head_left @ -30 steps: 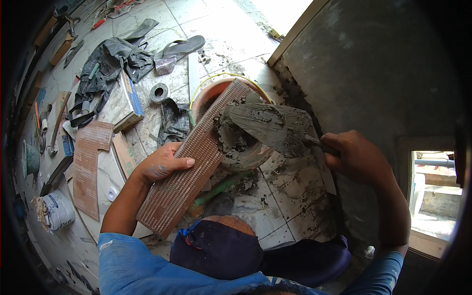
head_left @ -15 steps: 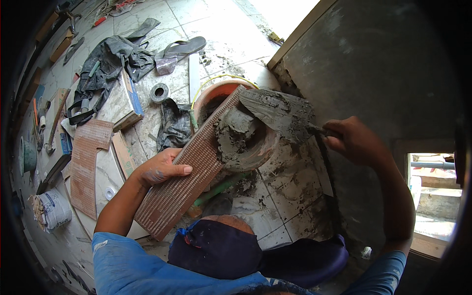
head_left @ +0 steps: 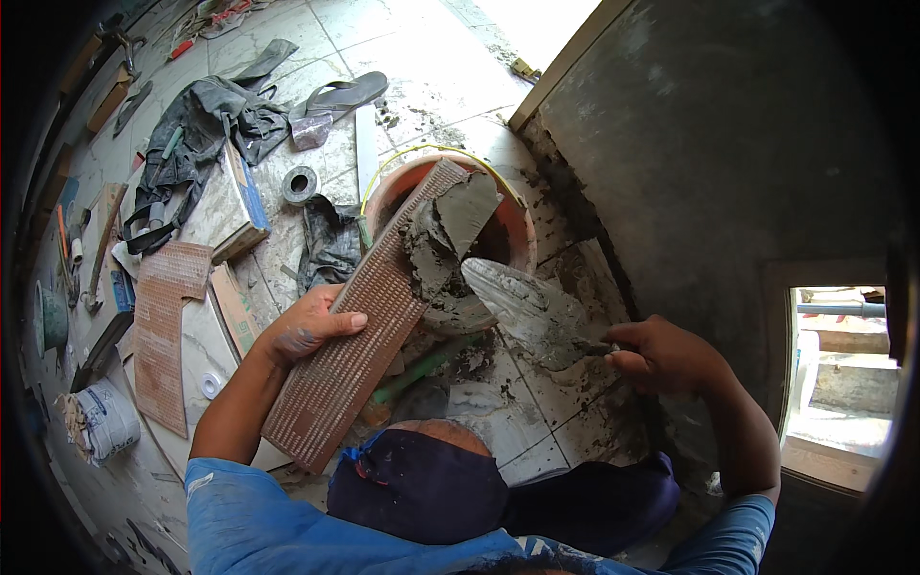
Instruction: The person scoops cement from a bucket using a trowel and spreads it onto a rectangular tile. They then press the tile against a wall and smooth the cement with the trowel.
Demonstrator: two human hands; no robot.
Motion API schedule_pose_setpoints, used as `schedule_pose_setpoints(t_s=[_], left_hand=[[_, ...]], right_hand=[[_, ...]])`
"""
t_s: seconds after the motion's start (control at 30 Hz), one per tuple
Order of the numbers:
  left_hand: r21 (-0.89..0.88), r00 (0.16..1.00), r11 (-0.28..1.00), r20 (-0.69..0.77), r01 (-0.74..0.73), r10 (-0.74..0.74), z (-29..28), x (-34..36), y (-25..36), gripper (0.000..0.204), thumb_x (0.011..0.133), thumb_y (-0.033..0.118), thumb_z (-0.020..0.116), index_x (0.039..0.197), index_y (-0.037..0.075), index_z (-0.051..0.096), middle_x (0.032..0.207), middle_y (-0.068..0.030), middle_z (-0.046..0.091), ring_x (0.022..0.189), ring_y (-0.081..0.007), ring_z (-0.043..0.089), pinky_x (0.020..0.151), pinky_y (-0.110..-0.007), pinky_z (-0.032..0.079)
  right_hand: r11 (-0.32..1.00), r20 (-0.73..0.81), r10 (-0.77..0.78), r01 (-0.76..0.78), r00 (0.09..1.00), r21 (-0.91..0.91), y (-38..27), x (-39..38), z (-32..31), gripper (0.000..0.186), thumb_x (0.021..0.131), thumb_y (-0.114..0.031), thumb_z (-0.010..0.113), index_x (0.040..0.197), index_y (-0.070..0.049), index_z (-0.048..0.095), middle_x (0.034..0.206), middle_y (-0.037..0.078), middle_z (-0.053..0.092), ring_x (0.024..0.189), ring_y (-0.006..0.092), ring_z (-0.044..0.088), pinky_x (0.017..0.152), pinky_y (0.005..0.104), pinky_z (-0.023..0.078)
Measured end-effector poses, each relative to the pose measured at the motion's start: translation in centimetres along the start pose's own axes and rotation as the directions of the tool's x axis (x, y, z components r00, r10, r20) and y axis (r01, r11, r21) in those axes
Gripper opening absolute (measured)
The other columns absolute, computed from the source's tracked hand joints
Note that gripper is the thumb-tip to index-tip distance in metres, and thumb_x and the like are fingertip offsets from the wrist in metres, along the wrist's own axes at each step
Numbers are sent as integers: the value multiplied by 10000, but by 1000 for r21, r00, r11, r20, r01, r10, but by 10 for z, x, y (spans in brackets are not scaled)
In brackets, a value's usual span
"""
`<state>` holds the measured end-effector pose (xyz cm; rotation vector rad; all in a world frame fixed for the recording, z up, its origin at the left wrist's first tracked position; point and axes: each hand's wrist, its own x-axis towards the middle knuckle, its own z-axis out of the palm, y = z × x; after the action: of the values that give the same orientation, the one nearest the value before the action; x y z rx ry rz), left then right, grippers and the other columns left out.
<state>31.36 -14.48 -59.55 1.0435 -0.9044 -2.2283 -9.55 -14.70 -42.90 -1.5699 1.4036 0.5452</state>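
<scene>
So the brown tile strip (head_left: 359, 353) slants over the orange bucket (head_left: 520, 225), partly blocking its mouth, grey mortar (head_left: 443, 230) on the strip's far end. Left hand (head_left: 311, 328) grips it, right hand (head_left: 661, 356) is closed on the trowel (head_left: 527, 311). Flip-flop (head_left: 356, 93) and dark cloth (head_left: 201, 115) lie beyond; bucket's contents mostly hidden.

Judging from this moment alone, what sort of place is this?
Likely a room under construction or renovation: the left hand holds a brown tile bearing grey mortar, the right hand holds a coated trowel, and a bucket stands on the spattered tiled floor.
</scene>
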Motion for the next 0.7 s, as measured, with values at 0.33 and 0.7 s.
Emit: schedule_pose_setpoints(t_s=[0.33, 0.7], left_hand=[[-3, 995, 995, 7, -101, 101, 0, 18, -2, 490, 965, 333, 653, 1247, -57, 566, 1107, -94, 676, 932, -125, 656, 824, -266, 548], [-195, 984, 969, -125, -151, 128, -10, 27, 9, 470, 1063, 368, 451, 1216, -58, 579, 1079, -112, 689, 905, -146, 685, 804, -262, 576]], right_hand=[[897, -8, -145, 135, 989, 422, 1, 34, -7, 298, 987, -225, 512, 1132, -1, 643, 667, 33, 585, 581, 132, 613, 549, 299, 507], [978, -40, -56, 46, 998, -202, -21, 22, 17, 332, 958, -313, 580, 1160, -59, 646, 891, 200, 694, 857, 367, 685, 755, 461, 539]])
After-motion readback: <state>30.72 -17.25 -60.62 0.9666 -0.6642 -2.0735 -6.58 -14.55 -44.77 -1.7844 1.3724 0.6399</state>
